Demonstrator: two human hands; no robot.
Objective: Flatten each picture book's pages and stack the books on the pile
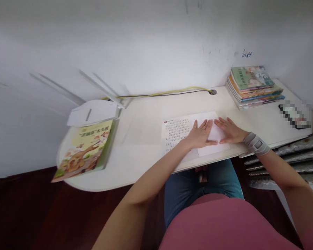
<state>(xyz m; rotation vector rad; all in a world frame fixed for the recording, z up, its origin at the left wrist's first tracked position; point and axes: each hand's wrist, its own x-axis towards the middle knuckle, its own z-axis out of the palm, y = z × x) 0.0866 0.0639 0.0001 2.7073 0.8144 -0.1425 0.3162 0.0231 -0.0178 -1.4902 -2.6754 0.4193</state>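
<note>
Both my hands lie flat with fingers spread on white paper near the table's front edge. My left hand point(201, 135) rests where a printed page point(176, 130) meets a blank white sheet point(213, 150), covering part of the text. On the sheet's right side is my right hand point(231, 131), a grey band point(256, 143) around its wrist. The fingertips of the two hands come close together over the blank sheet. Whether page and sheet are joined, I cannot tell.
On the white table point(138, 156), a router point(92, 113) with antennas and a picture book point(87, 149) sit left. At the right are a stack of books point(253, 85) and a phone point(293, 116), partly pixelated. Cables point(167, 93) run along the wall to a hole.
</note>
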